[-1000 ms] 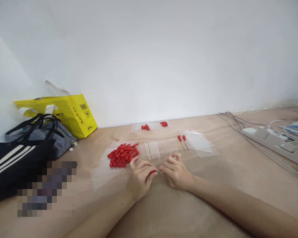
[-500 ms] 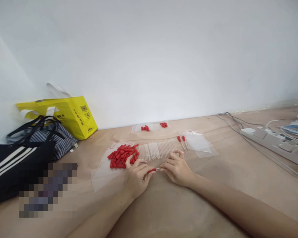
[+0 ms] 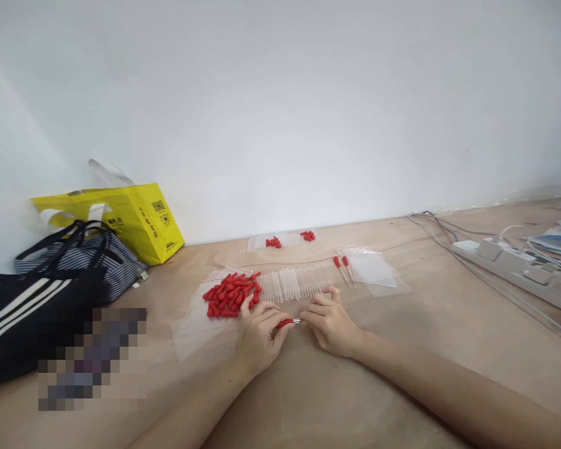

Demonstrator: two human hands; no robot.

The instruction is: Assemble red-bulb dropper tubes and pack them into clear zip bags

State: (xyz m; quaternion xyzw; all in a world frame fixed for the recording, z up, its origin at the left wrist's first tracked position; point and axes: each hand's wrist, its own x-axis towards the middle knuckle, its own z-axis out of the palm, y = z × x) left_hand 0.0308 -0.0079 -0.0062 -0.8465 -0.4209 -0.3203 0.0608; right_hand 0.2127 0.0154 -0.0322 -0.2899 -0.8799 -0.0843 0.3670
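Tan tabletop [image 3: 308, 399], slim red bulb [image 3: 285, 323]

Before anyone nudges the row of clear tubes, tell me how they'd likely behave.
The clear tubes would probably roll, being slender and seemingly round. They look light, thin and see-through as they are. A sideways push would likely shift neighbours too, since they lie close together.

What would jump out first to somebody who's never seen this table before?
Probably the bright yellow bag on the left, standing by the pale wall. Next comes the heap of red bulbs near the middle, just left of a row of clear tubes. Nearer the viewer, the left hand pinches a single red bulb, while the right hand holds a clear tube against it.
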